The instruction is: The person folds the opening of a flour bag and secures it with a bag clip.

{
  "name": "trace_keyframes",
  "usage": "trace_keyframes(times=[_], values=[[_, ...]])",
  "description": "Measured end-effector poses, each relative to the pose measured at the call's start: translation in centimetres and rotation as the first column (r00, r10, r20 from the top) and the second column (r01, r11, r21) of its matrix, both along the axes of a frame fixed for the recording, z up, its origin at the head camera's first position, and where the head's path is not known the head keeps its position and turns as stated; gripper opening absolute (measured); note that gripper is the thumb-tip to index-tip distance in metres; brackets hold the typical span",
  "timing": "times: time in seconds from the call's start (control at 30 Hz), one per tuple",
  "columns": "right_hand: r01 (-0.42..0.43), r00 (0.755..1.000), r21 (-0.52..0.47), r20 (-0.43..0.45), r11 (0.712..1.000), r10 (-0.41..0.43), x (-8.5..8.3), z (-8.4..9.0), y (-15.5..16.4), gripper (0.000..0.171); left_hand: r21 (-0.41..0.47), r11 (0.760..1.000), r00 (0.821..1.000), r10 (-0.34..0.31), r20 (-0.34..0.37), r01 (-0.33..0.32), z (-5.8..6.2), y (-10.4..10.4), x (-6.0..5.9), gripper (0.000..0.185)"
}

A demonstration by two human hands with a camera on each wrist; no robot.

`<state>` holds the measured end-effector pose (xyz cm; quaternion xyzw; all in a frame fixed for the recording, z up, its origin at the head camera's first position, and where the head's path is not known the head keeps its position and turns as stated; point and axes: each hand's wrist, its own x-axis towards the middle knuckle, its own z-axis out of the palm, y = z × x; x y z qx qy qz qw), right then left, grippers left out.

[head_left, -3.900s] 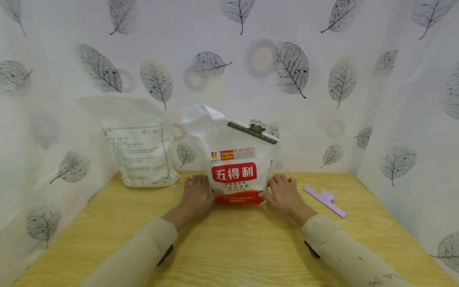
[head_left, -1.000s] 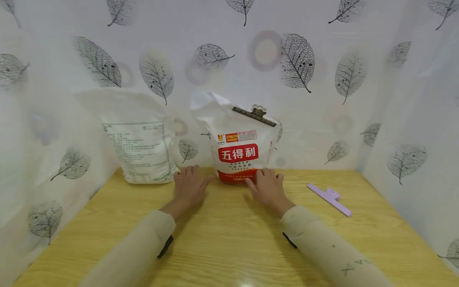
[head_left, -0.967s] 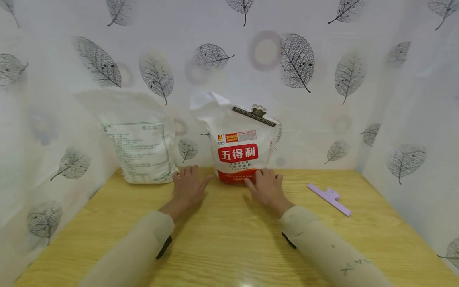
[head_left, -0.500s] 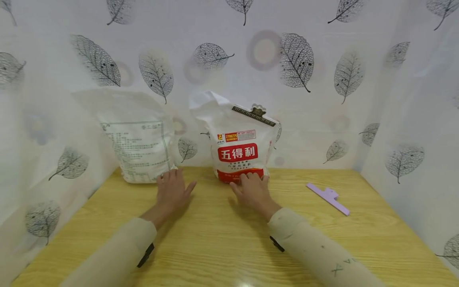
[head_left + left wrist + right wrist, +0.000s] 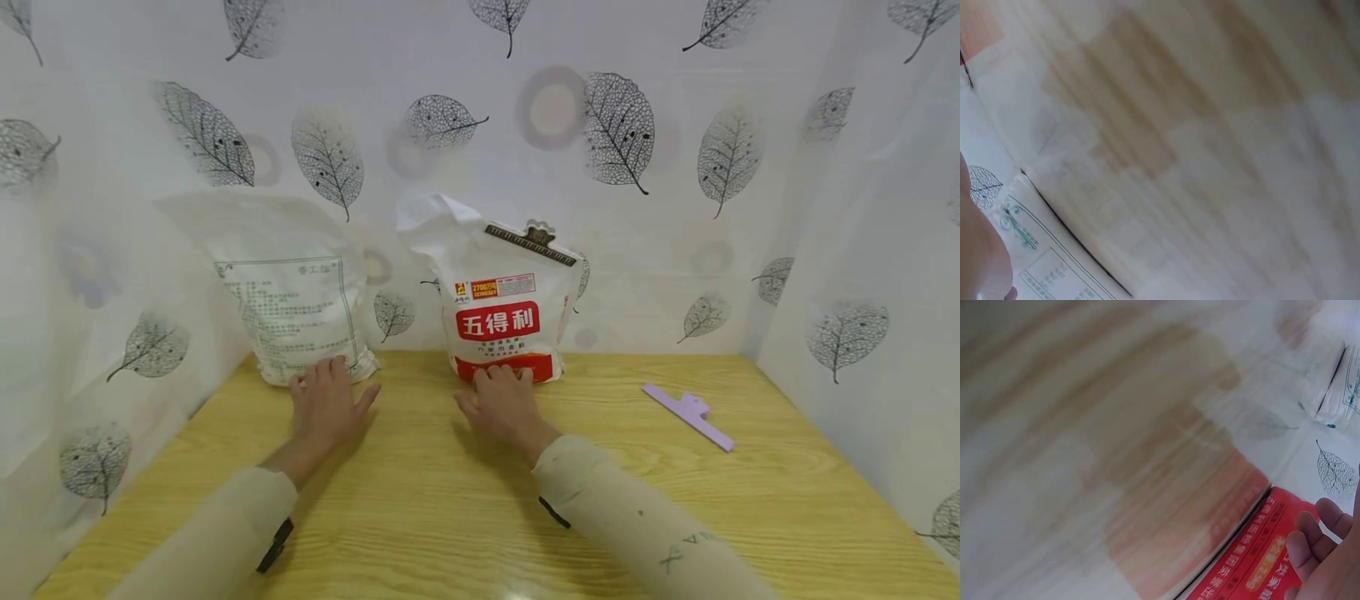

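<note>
Two bags upright at far edge of table [image 5: 465, 500], against leaf-print wall [image 5: 525, 125]. White bag [image 5: 296, 308] far left, green print facing near. Red bag [image 5: 504, 312] at centre, top folded and shut with a dark clip [image 5: 531, 244].

Left hand [image 5: 324, 407] flat on table, palm down, fingers straight and a little spread, thumb out to the right. Fingertips [image 5: 318, 367] at foot of white bag, touching or just short of it; cannot tell which from head view. Nothing gripped. Left wrist view blurred: only bag's bottom edge and table grain.

Right hand [image 5: 501, 406] flat on table, palm down, fingers loosely extended, just near of red bag. Fingertips [image 5: 504, 373] at bag's red bottom band; right wrist view shows fingers [image 5: 1310, 540] lying over that band, lightly curved. Nothing gripped.

Hands apart, one before each bag. Purple clip [image 5: 690, 415] flat on table, well right of right hand, untouched.
</note>
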<state>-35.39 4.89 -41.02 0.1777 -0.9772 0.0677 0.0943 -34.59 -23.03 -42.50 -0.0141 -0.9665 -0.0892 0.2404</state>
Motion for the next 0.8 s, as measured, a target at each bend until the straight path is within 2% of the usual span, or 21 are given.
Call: trace_keyframes(times=[0.13,0.37,0.63,0.8], values=[[-0.016,1.000,0.015,-0.005,1.000,0.016,0.1,0.1,-0.8,0.054,0.016,0.999,1.000,0.030,-0.001,-0.030,0.1,-0.9,0.2,0.070],[-0.029,0.999,0.040,-0.017,0.999,0.030,0.1,0.1,-2.0,0.057,0.024,0.999,0.999,0.044,-0.027,-0.044,0.1,-2.4,0.2,0.064],[-0.064,0.997,0.033,-0.036,0.997,0.065,0.1,-0.2,-3.4,0.052,0.029,0.998,0.998,0.060,-0.006,-0.060,0.2,-4.2,0.8,0.059],[-0.086,0.995,0.017,-0.043,0.996,0.087,0.2,-0.1,-4.4,0.047,0.030,0.995,0.995,0.090,0.029,-0.091,0.2,-5.4,1.0,0.067]])
